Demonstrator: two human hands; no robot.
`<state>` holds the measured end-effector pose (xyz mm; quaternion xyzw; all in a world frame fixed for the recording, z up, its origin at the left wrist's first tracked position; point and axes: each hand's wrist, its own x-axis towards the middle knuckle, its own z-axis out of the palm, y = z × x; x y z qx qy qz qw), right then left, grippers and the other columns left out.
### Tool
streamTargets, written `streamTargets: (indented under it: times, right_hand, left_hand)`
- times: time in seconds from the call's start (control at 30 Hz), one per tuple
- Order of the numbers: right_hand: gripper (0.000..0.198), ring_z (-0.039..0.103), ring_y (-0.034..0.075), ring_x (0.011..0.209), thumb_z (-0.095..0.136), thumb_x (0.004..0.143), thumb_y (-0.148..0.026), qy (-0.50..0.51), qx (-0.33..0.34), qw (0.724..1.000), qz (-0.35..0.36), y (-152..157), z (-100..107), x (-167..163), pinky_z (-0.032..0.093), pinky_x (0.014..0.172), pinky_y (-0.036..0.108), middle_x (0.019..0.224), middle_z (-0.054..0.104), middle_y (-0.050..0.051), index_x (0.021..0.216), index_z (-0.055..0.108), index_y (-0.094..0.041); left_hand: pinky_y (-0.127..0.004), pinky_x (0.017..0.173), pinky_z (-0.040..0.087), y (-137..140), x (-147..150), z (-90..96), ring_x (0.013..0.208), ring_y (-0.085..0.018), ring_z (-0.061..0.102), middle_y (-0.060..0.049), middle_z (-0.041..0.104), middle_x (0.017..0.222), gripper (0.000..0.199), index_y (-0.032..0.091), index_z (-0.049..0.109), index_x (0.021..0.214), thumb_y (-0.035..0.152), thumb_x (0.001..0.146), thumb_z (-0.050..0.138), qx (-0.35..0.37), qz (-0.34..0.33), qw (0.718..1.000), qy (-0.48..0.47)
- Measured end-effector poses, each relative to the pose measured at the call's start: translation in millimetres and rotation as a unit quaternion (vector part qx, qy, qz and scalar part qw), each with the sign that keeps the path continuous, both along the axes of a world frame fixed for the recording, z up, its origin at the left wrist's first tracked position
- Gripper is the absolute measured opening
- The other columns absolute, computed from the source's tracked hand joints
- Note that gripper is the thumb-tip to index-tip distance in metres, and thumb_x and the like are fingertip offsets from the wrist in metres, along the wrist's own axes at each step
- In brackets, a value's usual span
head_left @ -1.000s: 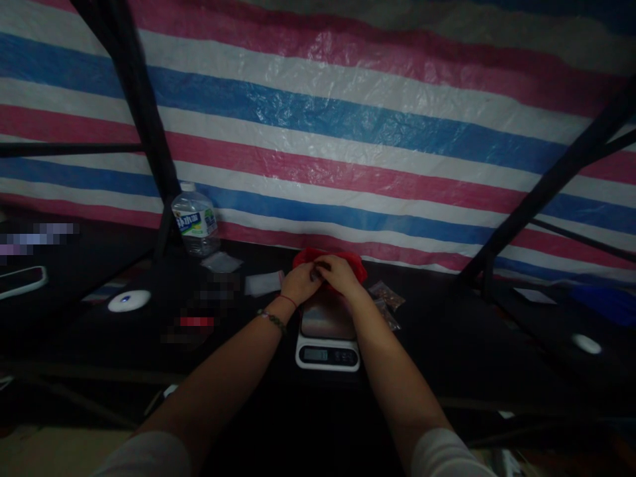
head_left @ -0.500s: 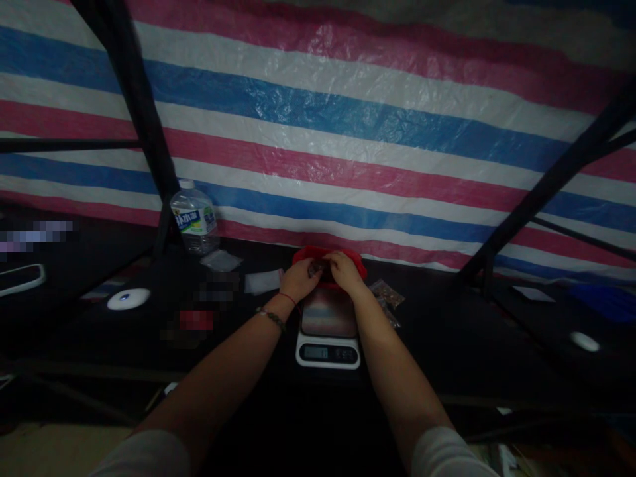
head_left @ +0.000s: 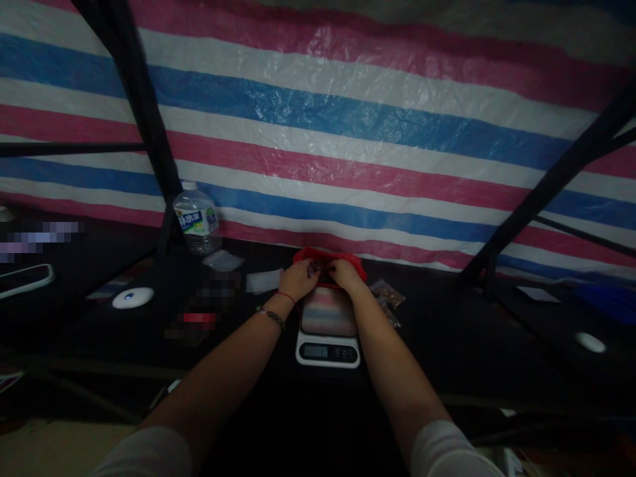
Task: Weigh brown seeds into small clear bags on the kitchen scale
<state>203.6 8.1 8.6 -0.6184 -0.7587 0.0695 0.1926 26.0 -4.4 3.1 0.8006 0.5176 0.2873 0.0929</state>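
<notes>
Behind the scale, my left hand [head_left: 299, 279] is closed on what looks like a small clear plastic bag [head_left: 314, 268], shiny and brownish, at the mouth of a red plastic bag [head_left: 354, 258]. My right hand [head_left: 345, 273] reaches over the red bag from the other side. Its fingertips are bent down and pressed together among dark contents; what they hold is too dim to name. Under my wrists lies a white digital kitchen scale [head_left: 328, 315] with a metal plate, its display facing me. To the right, small filled clear bags [head_left: 390, 293] lie on the black table.
Clear empty bags [head_left: 263, 282] lie left of the scale, with more by a large plastic bottle [head_left: 197, 218]. A white rounded device [head_left: 132, 297] sits farther left. Black metal struts [head_left: 149, 132] stand at both sides before a striped tarp [head_left: 348, 132]. Another white object [head_left: 590, 342] is far right.
My right fingertips have dipped lower into the red bag's opening, away from the left fingers. My left hand stays nearly in place. The view has shifted slightly.
</notes>
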Motion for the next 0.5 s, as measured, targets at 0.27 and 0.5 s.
streamTargets:
  times: [0.27,0.5]
  right_hand:
    - [0.021,0.065,0.019,0.093,0.060,0.078,-0.018,0.205,0.124,0.971,0.017,-5,13,-9,0.049,0.086,0.030,0.099,0.071,0.006,0.096,0.072,-0.019]
    - [0.028,0.064,0.017,0.092,0.060,0.074,-0.011,0.244,0.101,0.959,0.099,-12,15,-20,0.049,0.086,0.030,0.101,0.069,0.006,0.100,0.069,-0.018]
  left_hand:
    - [-0.032,0.083,0.048,-6,2,3.3,0.097,-0.023,0.063,-0.004,0.067,0.106,0.032,0.026,0.059,0.110,0.042,0.082,0.053,-0.004,-0.023,1.000,0.021]
    - [-0.031,0.084,0.047,-7,4,3.3,0.099,-0.022,0.063,-0.006,0.066,0.109,0.035,0.024,0.055,0.114,0.039,0.083,0.052,-0.006,-0.014,1.000,0.017]
